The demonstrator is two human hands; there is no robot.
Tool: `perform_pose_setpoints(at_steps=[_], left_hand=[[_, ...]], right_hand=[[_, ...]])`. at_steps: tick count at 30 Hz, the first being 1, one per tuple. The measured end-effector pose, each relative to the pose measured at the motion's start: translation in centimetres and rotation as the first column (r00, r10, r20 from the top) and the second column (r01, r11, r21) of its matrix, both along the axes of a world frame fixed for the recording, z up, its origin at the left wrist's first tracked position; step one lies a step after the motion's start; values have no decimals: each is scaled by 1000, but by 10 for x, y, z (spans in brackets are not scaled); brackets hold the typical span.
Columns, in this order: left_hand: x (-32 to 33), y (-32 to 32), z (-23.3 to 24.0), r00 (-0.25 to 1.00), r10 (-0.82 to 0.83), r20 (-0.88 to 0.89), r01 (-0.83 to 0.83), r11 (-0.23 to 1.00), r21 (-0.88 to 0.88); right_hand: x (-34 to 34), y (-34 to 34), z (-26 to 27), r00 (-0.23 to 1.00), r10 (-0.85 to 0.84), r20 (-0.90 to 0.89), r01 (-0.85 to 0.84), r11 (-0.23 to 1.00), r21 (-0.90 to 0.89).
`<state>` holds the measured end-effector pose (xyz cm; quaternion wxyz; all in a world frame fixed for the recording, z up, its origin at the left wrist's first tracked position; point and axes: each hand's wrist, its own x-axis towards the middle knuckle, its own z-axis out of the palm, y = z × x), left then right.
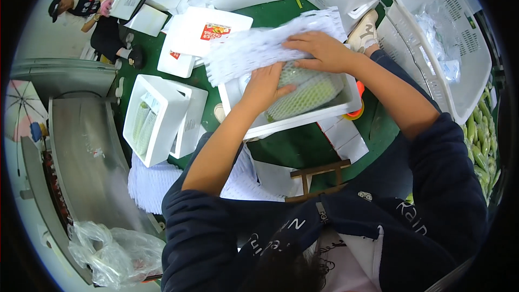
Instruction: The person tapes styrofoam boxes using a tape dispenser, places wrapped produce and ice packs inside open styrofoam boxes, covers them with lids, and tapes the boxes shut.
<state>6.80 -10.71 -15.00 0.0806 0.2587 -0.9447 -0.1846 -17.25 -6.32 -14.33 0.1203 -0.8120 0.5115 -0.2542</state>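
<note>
An open white foam box (292, 121) is before me, tilted in the view. Light green produce (310, 96), wrapped in foam netting, lies inside it. Across the box's far side stretches a white foam net sheet (239, 52), partly blurred. My right hand (322, 52) has its fingers over this sheet and its thumb at the sheet's near edge, above the produce. My left hand (263, 87) is over the box's left part, fingertips at the sheet's edge and thumb spread over the produce. Whether the left fingers pinch the sheet is hidden.
At left, another foam box (156, 121) holds netted produce. Foam lids (221, 20) lie beyond my box. A white plastic basket (442, 48) with plastic bags stands at right, near green vegetables (482, 142). A metal chute (89, 150) is far left; another person (87, 4) holds a box.
</note>
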Motion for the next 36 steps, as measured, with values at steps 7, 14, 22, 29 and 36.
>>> perform_pose_setpoints(at_steps=[7, 14, 22, 29, 36], left_hand=[[11, -14, 35, 970, -175, -167, 129, 958, -256], [30, -59, -5, 980, 157, 126, -165, 985, 56], [-15, -59, -10, 974, 218, 68, -200, 957, -212], [48, -25, 27, 882, 467, -59, -465, 884, 47], [102, -103, 42, 803, 548, -234, -506, 835, 218]], right_hand=[[3, -35, -6, 998, 6, 56, -38, 803, 595], [47, 5, -14, 858, -514, -2, 508, 847, 157], [17, -30, -11, 827, -390, -404, 560, 619, 551], [-37, 49, 31, 524, -701, 483, 717, 670, 195], [-88, 116, 0, 456, -750, 479, 802, 580, 145]])
